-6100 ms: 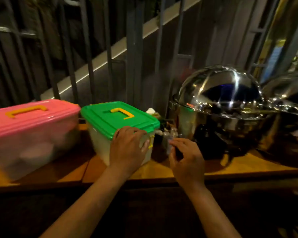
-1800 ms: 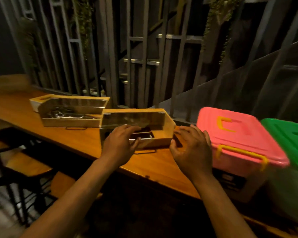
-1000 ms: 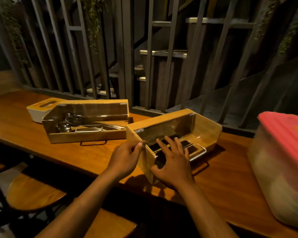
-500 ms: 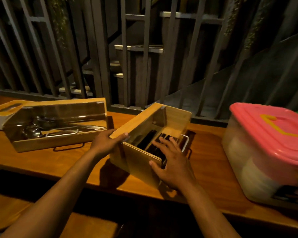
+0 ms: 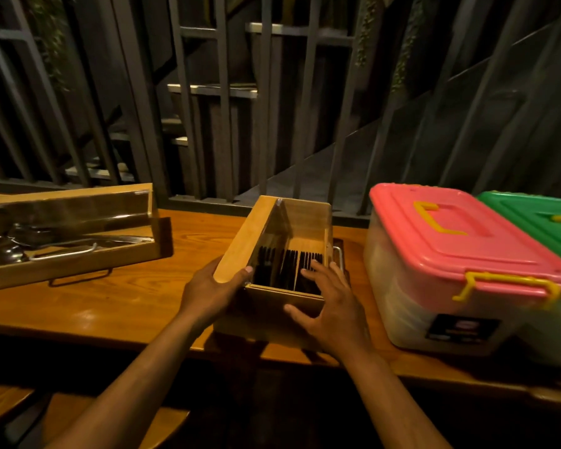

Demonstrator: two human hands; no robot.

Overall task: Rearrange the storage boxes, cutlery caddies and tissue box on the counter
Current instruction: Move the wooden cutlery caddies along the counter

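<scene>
both hands are on the near wooden cutlery caddy (image 5: 282, 254), which sits at the centre of the desk (image 5: 117, 303) with its short end towards the person; the left hand (image 5: 208, 293) curls round its near left corner and side, and the right hand (image 5: 331, 306) lies spread, fingers over the front edge and thumb on the front wall, more bracing than gripping. dark-handled cutlery stands inside. at three o'clock, just beside it, stands the pink-lidded storage box (image 5: 450, 260), with the green-lidded box (image 5: 538, 222) touching it further right. at nine o'clock the second caddy (image 5: 68, 234) lies well apart. the tissue box is not in view. judging by this, the boxes look grouped, while this caddy seems mid-placement and the rest remains to be done
</scene>
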